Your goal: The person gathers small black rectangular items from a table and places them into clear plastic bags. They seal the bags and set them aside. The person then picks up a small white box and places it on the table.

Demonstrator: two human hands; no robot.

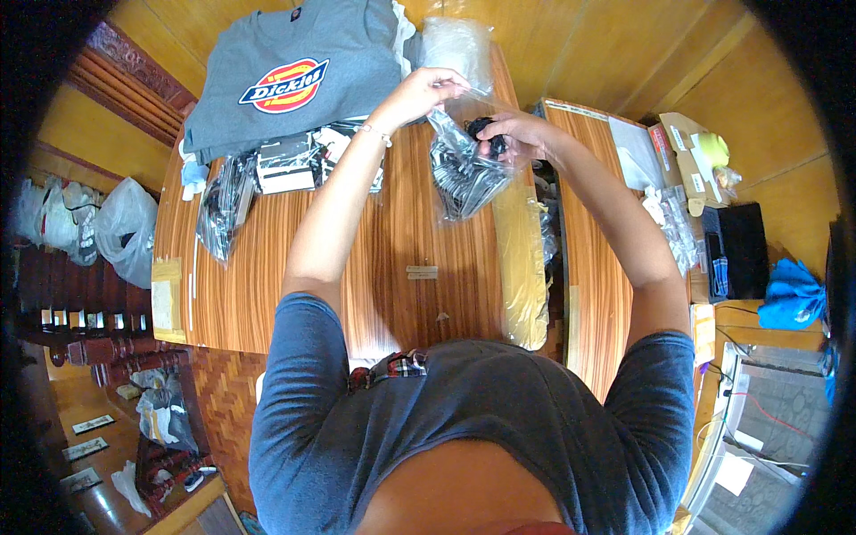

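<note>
Over the far part of the table, my left hand [437,91] pinches the top edge of a clear plastic bag and pulls it out to the left. My right hand [519,135] is closed on a small black tangled bundle [484,134], at or just inside the mouth of the bag; which one I cannot tell. Many dark, thin pieces fill the lower part of the plastic bag [468,183], their kind too small to make out. The bag hangs or rests near the table's right side.
A folded grey T-shirt [294,80] lies at the far left over black-and-white packets [287,165]. Beside them is another bag of dark items [227,209]. A roll of clear plastic [456,49] stands behind my hands. Brown tape [522,267] covers the table's right edge.
</note>
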